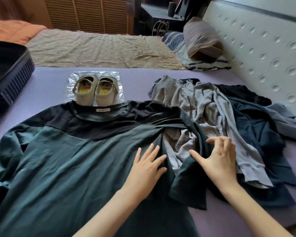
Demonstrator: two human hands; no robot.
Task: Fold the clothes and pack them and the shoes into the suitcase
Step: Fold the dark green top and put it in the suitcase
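Now, your purple mat (50, 79) on the bed carries everything. The dark green shirt (75, 151) lies spread face up in front of you, its long axis running from the collar at the far end toward you. The pile of unfolded clothes (212, 106) sits just to its right and touches it. The suitcase (9, 77) lies at the left edge, well apart from both grips. The shoes (96, 91) stand side by side on a clear plastic sheet (72, 77) just beyond the collar.

The shirt's right sleeve (186, 177) is crumpled over the edge of the pile, and the next fold likely turns on this. It lies to the right of the shirt's body, so it would have to come leftward, across the long axis. Your right grip (219, 159) is nearer: its fingers are curled and appear to pinch the sleeve cloth. Your left grip (149, 166) rests flat with fingers straight on the shirt's body beside the sleeve seam, holding it down.
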